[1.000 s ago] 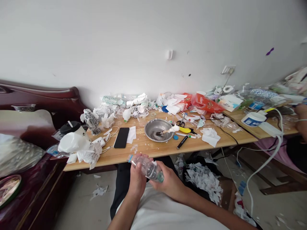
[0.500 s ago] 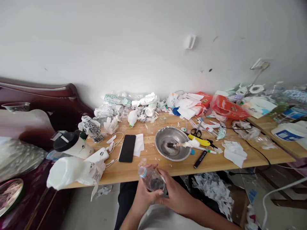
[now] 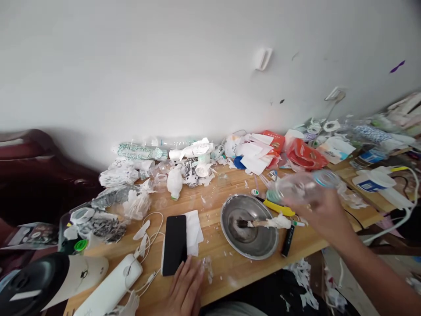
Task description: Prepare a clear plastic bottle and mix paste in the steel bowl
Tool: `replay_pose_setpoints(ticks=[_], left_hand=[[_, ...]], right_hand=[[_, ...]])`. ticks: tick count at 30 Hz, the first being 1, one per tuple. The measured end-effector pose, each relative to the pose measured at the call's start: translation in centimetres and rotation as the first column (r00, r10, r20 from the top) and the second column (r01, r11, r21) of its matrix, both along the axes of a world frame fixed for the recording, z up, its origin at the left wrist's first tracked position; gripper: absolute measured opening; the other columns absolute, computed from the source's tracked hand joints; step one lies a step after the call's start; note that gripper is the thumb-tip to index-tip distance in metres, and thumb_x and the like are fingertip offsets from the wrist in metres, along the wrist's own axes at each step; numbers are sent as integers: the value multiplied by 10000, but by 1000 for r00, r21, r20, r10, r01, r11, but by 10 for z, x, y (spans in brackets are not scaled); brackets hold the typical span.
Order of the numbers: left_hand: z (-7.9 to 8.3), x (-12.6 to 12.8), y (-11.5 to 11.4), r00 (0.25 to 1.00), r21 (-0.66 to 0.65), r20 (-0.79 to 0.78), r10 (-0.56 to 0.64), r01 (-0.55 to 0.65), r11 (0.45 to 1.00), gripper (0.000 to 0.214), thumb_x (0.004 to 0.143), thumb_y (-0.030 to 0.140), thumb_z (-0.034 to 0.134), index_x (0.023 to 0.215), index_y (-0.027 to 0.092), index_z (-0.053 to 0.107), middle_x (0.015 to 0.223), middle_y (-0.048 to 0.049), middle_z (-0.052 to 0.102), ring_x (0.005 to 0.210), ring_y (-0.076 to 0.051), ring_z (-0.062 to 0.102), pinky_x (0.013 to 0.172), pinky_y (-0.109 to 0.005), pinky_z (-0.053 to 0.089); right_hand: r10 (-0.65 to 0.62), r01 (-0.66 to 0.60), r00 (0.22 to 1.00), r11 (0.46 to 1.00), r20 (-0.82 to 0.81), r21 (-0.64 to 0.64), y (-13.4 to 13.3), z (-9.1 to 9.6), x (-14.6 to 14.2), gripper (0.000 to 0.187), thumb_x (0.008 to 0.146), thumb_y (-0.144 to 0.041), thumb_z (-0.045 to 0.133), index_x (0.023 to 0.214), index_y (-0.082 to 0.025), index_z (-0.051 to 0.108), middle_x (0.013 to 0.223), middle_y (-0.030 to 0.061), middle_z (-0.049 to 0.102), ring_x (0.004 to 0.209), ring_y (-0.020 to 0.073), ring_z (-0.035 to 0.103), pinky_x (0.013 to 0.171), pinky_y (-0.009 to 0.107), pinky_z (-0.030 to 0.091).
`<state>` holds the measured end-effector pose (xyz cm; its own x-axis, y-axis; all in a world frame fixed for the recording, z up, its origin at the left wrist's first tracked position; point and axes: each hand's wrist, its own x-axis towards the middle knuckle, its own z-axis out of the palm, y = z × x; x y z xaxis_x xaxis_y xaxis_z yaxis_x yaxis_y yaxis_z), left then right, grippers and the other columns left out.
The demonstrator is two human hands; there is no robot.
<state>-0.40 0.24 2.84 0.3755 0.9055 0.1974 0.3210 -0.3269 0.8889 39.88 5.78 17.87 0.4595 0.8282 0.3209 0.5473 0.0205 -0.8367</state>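
Observation:
My right hand (image 3: 324, 213) is raised over the right part of the wooden table (image 3: 217, 250) and grips a clear plastic bottle (image 3: 301, 186), held sideways and blurred by motion. Below and to its left sits a steel bowl (image 3: 249, 224) with a brush (image 3: 263, 223) lying in it. My left hand (image 3: 184, 287) lies flat on the table's front edge, fingers stretched out, just beneath a black phone (image 3: 174, 244) and a white tissue (image 3: 194, 226).
Crumpled paper-covered bottles (image 3: 174, 182) and scraps crowd the table's back. A black pen (image 3: 287, 240) and a yellow cutter (image 3: 278, 207) lie right of the bowl. A white charger with cables (image 3: 113, 285) and a black-lidded cup (image 3: 49, 285) sit front left. Red bags (image 3: 304, 154) lie at the back right.
Both hands held the bottle near my lap. Now my right hand has carried it up and right over the table, and my left hand has let go and rests flat by the phone.

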Motion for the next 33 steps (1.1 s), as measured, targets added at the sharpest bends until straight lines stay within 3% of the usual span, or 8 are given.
replay_pose_setpoints(ticks=[5,9,14,19,23,26,31,33], left_hand=[[-15,3,-2,944,194,-120,307,-281,940,478,948,143,567,1365,360,651,1453,-80,624,1504,-364,375,1218,-605,300],[-18,4,5,887,284,-233,400,-331,900,511,901,169,643,1390,317,628,1508,-118,563,1488,-394,383,1213,-630,272],[-25,0,6,849,306,-262,458,-377,874,506,850,187,688,1336,328,669,1459,-103,611,1434,-397,454,1214,-610,273],[-26,1,4,814,381,-322,484,-356,853,530,870,161,626,1378,310,622,1451,-114,608,1409,-373,481,1192,-567,314],[-25,0,3,796,417,-375,475,-312,854,537,883,151,600,1401,289,583,1457,-134,587,1416,-369,466,1181,-565,324],[-23,1,10,783,417,-376,495,-334,845,491,907,182,579,1391,265,572,1468,-154,560,1432,-379,441,1163,-586,346],[-3,23,51,662,400,-478,578,-421,814,546,938,302,563,1451,126,499,1564,-260,401,1485,-452,314,1153,-658,330],[8,38,70,591,380,-546,593,-457,804,611,926,364,586,1454,70,501,1476,-294,480,1393,-478,420,1113,-655,372]], right_hand=[[155,-175,978,975,-142,-139,124,-44,31,811,688,-492,834,1297,-230,368,1354,204,613,1171,271,663,999,449,544],[277,-302,949,936,-149,-183,170,-98,30,863,672,-547,842,1300,-244,335,1374,192,605,1189,281,657,1000,452,548],[346,-365,931,901,-117,-237,181,-139,40,951,696,-563,835,1408,-248,290,1403,178,576,1258,295,607,1113,533,448],[410,-427,904,876,-120,-225,192,-158,51,1038,737,-553,790,1503,-231,169,1424,202,534,1227,261,633,1030,446,526],[396,-396,917,887,-52,-239,194,-159,53,979,773,-531,750,1512,-213,193,1335,177,587,1019,227,693,918,425,573],[375,-350,926,900,51,-259,189,-153,58,819,780,-505,738,1442,-205,360,1282,154,618,1003,244,681,908,434,567],[364,-285,898,910,248,-301,180,-144,68,641,742,-506,779,1249,-167,580,1193,177,658,1114,351,632,1023,542,480],[380,-288,877,906,295,-310,180,-139,66,612,759,-548,765,1205,-157,616,1137,182,673,1086,359,640,1012,544,488]])
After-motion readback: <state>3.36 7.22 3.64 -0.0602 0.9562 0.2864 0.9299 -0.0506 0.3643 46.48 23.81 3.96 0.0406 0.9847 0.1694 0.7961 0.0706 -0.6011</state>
